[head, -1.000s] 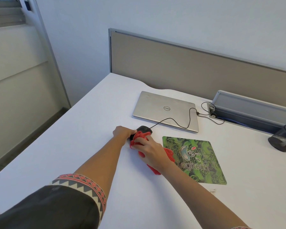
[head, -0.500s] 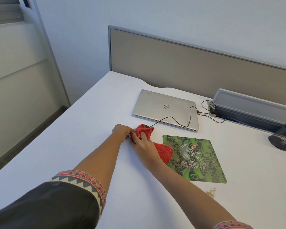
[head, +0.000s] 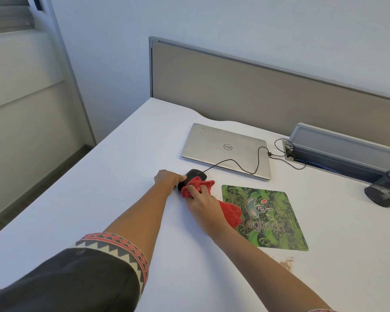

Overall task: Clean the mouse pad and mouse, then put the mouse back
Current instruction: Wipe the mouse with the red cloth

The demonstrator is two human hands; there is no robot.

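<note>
A black wired mouse sits on the white desk, left of the green Logitech mouse pad. My left hand grips the mouse from its left side. My right hand holds a red cloth bunched against the near half of the mouse, whose far half shows. The cloth's loose end trails under my right wrist onto the pad's left edge. The mouse cable runs back over the laptop.
A closed silver Dell laptop lies behind the mouse. A grey cable box and a black mesh pen cup stand at the right. A brown stain marks the desk near the pad's front edge. A beige partition backs the desk.
The red cloth covered the whole mouse half a second ago; my right hand has drawn it back toward me, so the mouse's far half shows again. My left hand stays on the mouse.
</note>
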